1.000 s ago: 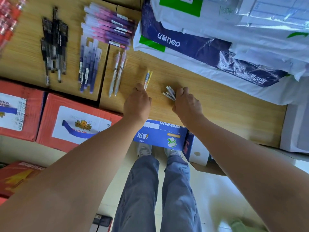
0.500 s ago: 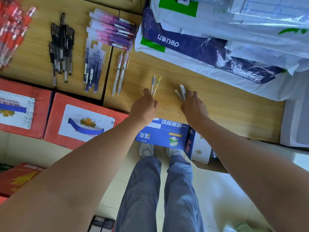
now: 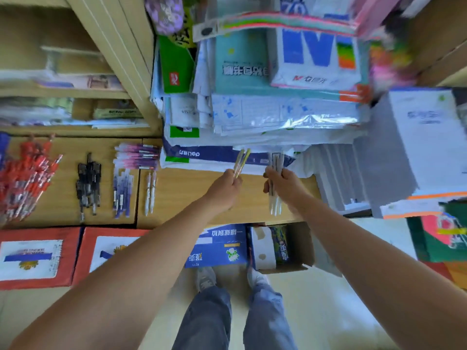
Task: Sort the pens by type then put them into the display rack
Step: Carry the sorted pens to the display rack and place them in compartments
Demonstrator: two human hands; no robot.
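Note:
My left hand [image 3: 225, 189] grips two thin pens with yellow tips [image 3: 241, 162], lifted above the wooden table [image 3: 199, 198]. My right hand [image 3: 283, 184] holds a small bunch of pale grey-white pens [image 3: 275, 183] upright, their ends showing above and below my fist. Sorted groups lie on the table to the left: red pens [image 3: 30, 178], black pens [image 3: 88, 183], blue pens [image 3: 122, 190], purple-pink pens [image 3: 137, 156] and two white pens [image 3: 150, 193]. No display rack is identifiable in this blurred view.
Stacked paper packs and plastic-wrapped stationery [image 3: 265, 104] fill the table's back. Wooden shelves [image 3: 75, 92] stand at the left. Red cartons [image 3: 38, 258] and a blue box [image 3: 217, 248] sit below the table edge, an open cardboard box [image 3: 280, 246] beside them.
Both hands have lifted off the table, each carrying its pens upward. The camera has tilted up, bringing the shelves and the tall stationery stack into view.

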